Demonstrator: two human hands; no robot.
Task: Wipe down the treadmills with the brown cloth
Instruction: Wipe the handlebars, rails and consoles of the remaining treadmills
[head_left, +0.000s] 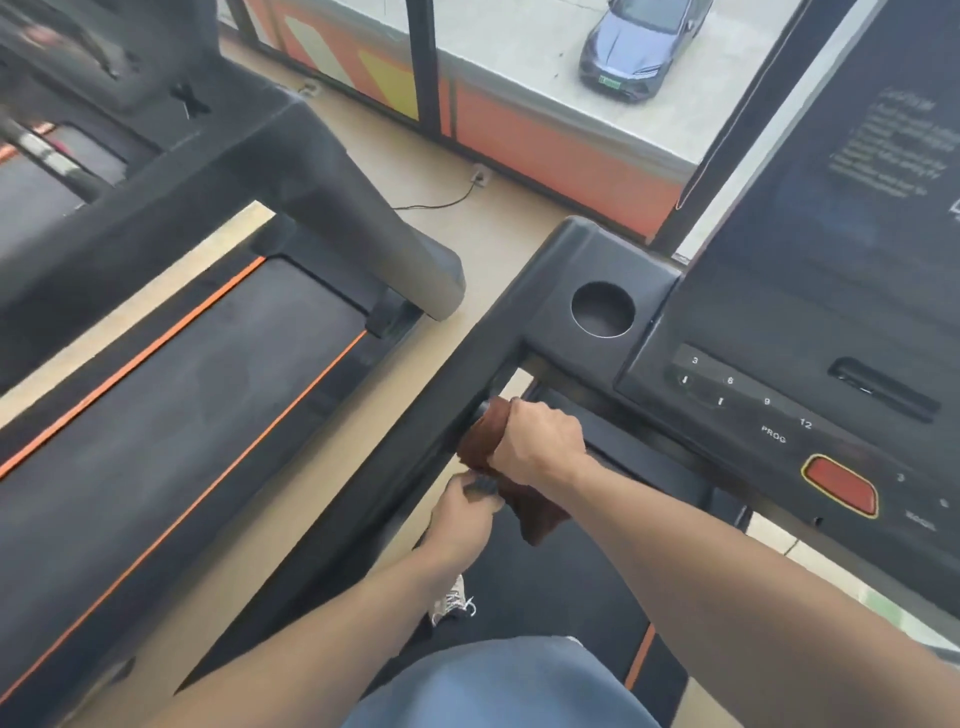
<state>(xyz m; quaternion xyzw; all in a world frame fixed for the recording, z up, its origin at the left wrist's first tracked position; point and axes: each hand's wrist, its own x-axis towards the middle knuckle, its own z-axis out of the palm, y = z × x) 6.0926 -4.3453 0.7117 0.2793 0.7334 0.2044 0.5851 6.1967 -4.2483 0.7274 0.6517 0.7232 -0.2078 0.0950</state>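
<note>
While the right hand (537, 439) curls round the brown cloth (506, 470) and presses it against the inner side of the treadmill's black side rail (415, 457), the cloth's loose end hangs below the wrist, over the dark running belt (540, 577). Just below and to the left of that hand, the left hand (462, 514) grips a short dark handle under the same rail, fingers wrapped round it, nearly touching the hanging cloth. Above the right hand sits a round cup holder (602, 309) in the console corner, and to the right of it the console panel (769, 395) shows numbered buttons, a "PROG" label and a red stop button (839, 486). Beyond that rises the dark screen (857, 171). Left of both hands, across a strip of beige floor (457, 218), stands a second treadmill (197, 374) with orange lines along its belt. Below the hands a white shoe (452, 600) rests on the belt, with blue shorts (498, 686) nearer the camera. Far above, through the window, a grey car (641, 47) is parked.
</note>
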